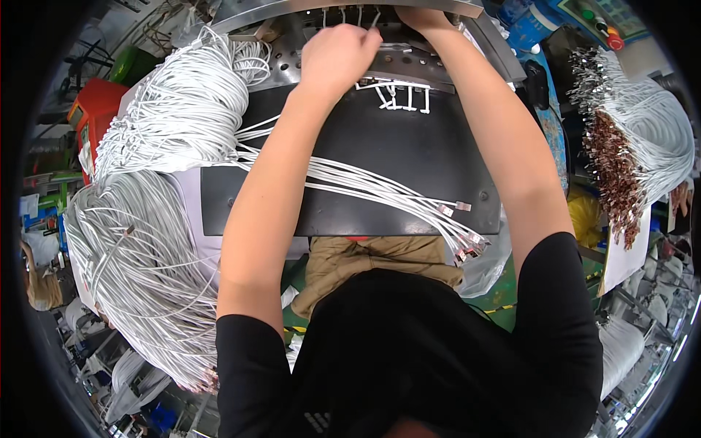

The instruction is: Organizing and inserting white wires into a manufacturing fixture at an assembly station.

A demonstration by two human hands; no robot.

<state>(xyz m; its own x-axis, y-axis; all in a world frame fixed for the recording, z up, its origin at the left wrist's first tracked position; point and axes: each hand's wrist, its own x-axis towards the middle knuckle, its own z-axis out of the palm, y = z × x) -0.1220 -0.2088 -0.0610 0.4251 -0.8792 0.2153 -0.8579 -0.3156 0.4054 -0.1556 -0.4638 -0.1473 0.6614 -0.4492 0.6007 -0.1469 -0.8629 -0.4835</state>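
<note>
Running across the black plate point(409, 139), a loose sheaf of thin white cables point(365, 181) fanned out toward its lower right corner, silvery plugs point(460, 255) bunched past the front edge. Above it, at the far side of the plate, sat the steel fixture point(442, 69), bare grey metal drilled with round holes. A few short pale uprights point(342, 14) stood in a row at its top; too small to tell if they were cable ends or pins. White branched strip point(410, 97), slim legs, lay just in front of the fixture. Plate was dark, with a screw head near its right edge. Left of it: big coiled heap of white cables point(190, 95), a greyer bundle point(139, 255) below that, red box point(95, 109) behind. Right side: another hank point(661, 124) with coppery ends, plus a blue container point(533, 28) further up. Green floor point(500, 317) with yellow-black tape showed under the plate; more cable bundles filled the cluttered room beyond. Left hand point(339, 55) was at the fixture, back of hand up, fingers bent close together by the uprights, thumb near the rightmost one; couldn't tell if it pinched anything. Right hand point(423, 18) reached under the fixture's top bar point(270, 13), fingers hidden, so couldn't tell their spread or grip.
</note>
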